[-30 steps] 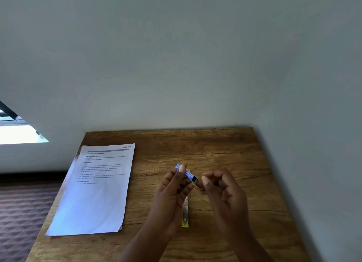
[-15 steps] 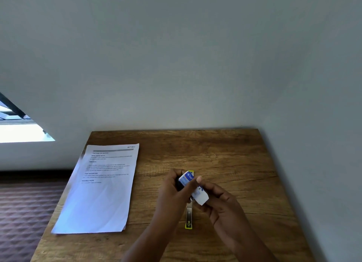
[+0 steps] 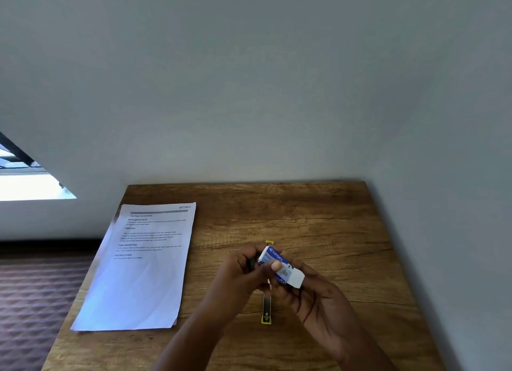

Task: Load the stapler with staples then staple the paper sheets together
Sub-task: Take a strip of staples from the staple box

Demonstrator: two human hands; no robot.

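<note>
Filling most of the lower view is a wooden table [image 3: 318, 218] pushed into a corner of grey wall [image 3: 249, 79], with a patch of patterned floor [image 3: 33, 301] showing off its left edge. On the left part of the table lie the paper sheets [image 3: 138, 282], a loose stack with printed text on the top page, its near corner reaching the table's left edge. Above the middle of the table, well apart from the sheets, both hands meet. The left hand [image 3: 238, 273] has its fingers curled and its thumb pressed on top of a small blue and white box of staples [image 3: 279, 265], gripping the box at its left end. The right hand [image 3: 318, 296] cups the box from beneath and to the right, fingers curled around its lower side; a white flap at the right end of the box stands open. Under the hands lies the stapler [image 3: 266, 309], opened out flat on the table, its metal channel pointing toward the person, a yellow end visible at the near tip and another yellow bit just beyond the hands.
</note>
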